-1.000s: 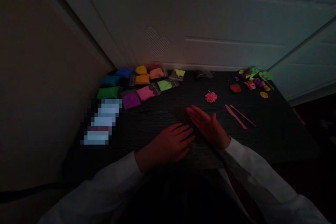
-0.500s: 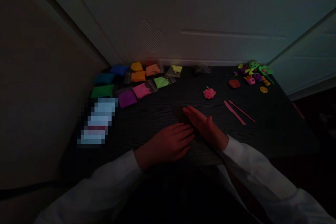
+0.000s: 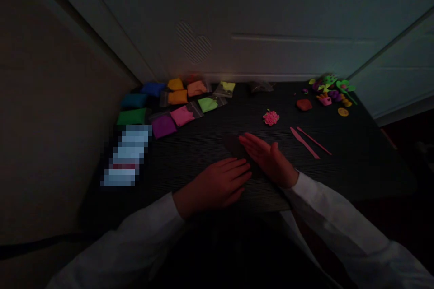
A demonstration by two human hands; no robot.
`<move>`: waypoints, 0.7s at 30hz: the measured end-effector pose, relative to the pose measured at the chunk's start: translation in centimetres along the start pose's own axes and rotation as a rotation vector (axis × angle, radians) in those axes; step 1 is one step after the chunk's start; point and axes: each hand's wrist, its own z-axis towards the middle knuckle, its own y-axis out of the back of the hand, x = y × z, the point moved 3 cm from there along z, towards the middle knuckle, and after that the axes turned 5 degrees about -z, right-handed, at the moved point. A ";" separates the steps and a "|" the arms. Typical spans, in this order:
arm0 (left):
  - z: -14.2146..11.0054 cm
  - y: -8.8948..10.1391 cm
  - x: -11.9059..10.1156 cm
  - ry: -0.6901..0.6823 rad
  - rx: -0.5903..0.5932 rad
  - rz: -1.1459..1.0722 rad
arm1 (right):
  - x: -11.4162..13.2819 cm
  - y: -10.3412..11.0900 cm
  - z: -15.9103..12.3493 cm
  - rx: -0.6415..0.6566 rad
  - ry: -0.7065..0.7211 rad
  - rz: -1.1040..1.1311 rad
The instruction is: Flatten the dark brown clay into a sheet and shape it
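Observation:
Over the near middle of the dark table [image 3: 190, 153], my left hand [image 3: 217, 183] is held palm down with its fingers stretched out. My right hand [image 3: 269, 159] is beside it, turned on edge, thumb up and fingers straight. The fingertips of the left hand come close to the right palm. No object shows between the hands, though the left palm is hidden. Beyond the right hand lies a pink flower-like clump [image 3: 271, 118] with a bit of green. Right of that hand are a pink modelling knife [image 3: 304, 142] and a thin pink stick tool [image 3: 313, 140].
Small bags of coloured clay, such as purple [image 3: 164, 126], pink [image 3: 182, 115] and green [image 3: 131, 116], line the back left. A blurred-out bright screen [image 3: 127, 156] lies at the left. A reddish-brown lump [image 3: 304, 104] and several small colourful clay figures [image 3: 334, 92] sit back right, against a white panel [image 3: 288, 18].
My right hand has shifted slightly right and opened a little away from the left. My left hand has barely moved. The view has tilted slightly.

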 end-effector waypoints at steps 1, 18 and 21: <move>0.0 0.0 0.0 -0.006 0.004 0.003 | 0.3 0.1 0.0 -0.013 -0.007 0.025; -0.2 0.3 1.0 0.067 0.004 -0.027 | -0.3 -0.3 2.0 -0.028 -0.002 0.006; -0.3 0.3 1.1 0.067 0.006 -0.032 | -0.2 -0.2 1.9 -0.039 -0.009 -0.004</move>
